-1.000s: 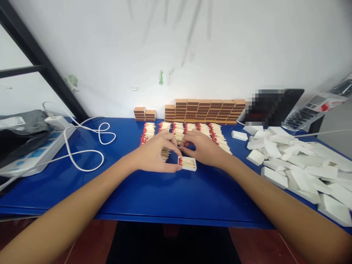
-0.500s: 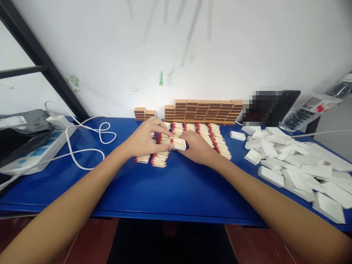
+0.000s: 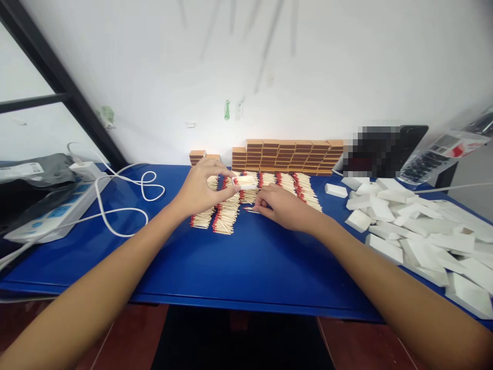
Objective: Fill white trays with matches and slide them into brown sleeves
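Between the thumb and fingers of my left hand [image 3: 204, 187] is a small white matchbox tray [image 3: 246, 185] with red-tipped matches lying in it. My right hand [image 3: 279, 205] is just right of and below the tray, its fingers pinched on a few matches [image 3: 251, 209] low over the blue table [image 3: 246, 267]. Rows of red-headed matches [image 3: 225, 218] are laid out under and behind both hands. Part of these rows is hidden by the hands and the tray.
Stacked brown matchboxes [image 3: 288, 154] stand along the wall. A heap of white trays [image 3: 419, 221] covers the right side, near a phone [image 3: 414, 146] and a plastic bottle [image 3: 435, 154]. White cables [image 3: 100, 205] and a power strip [image 3: 57, 213] lie at left.
My right hand has let go of the tray and moved down to the table, pinching a few matches. My left hand keeps the tray, now slightly higher.
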`<control>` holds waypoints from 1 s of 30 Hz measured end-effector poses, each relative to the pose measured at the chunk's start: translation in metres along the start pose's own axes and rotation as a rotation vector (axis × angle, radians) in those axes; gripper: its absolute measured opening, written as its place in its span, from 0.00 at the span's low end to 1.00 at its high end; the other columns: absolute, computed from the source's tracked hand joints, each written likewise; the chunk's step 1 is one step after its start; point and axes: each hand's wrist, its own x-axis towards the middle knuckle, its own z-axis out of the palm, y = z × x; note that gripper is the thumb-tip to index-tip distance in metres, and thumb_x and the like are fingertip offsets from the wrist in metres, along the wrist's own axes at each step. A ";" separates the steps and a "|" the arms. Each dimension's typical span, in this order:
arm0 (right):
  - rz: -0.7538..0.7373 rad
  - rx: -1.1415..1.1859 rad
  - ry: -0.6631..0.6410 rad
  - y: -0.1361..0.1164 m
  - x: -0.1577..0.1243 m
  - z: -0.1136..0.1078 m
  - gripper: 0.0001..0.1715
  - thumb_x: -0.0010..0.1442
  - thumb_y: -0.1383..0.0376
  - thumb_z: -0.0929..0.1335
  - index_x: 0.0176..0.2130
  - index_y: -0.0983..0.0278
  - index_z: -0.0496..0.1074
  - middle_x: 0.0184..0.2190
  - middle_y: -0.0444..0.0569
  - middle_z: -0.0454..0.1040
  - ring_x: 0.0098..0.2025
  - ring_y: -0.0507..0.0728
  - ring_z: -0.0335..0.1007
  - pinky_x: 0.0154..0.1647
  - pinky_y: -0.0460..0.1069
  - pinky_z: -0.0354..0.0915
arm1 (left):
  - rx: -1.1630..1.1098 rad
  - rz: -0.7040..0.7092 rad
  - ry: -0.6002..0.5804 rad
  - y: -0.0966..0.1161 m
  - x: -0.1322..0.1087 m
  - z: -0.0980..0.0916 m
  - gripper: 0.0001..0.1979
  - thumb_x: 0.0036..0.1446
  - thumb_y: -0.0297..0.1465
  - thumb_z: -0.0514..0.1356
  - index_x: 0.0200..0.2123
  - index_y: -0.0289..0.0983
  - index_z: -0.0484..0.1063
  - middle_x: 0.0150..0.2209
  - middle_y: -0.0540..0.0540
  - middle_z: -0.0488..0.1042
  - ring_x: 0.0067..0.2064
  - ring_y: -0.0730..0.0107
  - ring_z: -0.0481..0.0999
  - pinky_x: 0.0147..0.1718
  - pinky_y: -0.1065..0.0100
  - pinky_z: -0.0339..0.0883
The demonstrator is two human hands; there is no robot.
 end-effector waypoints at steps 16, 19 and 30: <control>-0.059 0.067 0.062 0.014 -0.005 -0.005 0.09 0.69 0.64 0.70 0.35 0.61 0.74 0.34 0.50 0.76 0.41 0.60 0.69 0.41 0.52 0.62 | 0.090 0.012 -0.051 0.004 -0.002 0.002 0.09 0.58 0.39 0.71 0.39 0.42 0.83 0.41 0.46 0.83 0.47 0.57 0.78 0.51 0.52 0.69; -0.107 0.045 0.079 0.015 -0.003 0.000 0.07 0.70 0.67 0.69 0.36 0.62 0.74 0.37 0.52 0.77 0.44 0.61 0.69 0.44 0.53 0.62 | 0.096 0.024 -0.043 0.003 -0.002 0.003 0.09 0.57 0.38 0.71 0.39 0.41 0.83 0.42 0.46 0.83 0.46 0.57 0.77 0.51 0.52 0.69; -0.106 0.089 0.078 0.004 -0.009 -0.002 0.05 0.68 0.67 0.70 0.37 0.61 0.74 0.36 0.50 0.76 0.42 0.60 0.70 0.43 0.53 0.63 | 0.109 0.027 -0.034 0.003 -0.003 0.003 0.09 0.58 0.38 0.71 0.40 0.41 0.82 0.42 0.46 0.83 0.47 0.58 0.77 0.51 0.52 0.69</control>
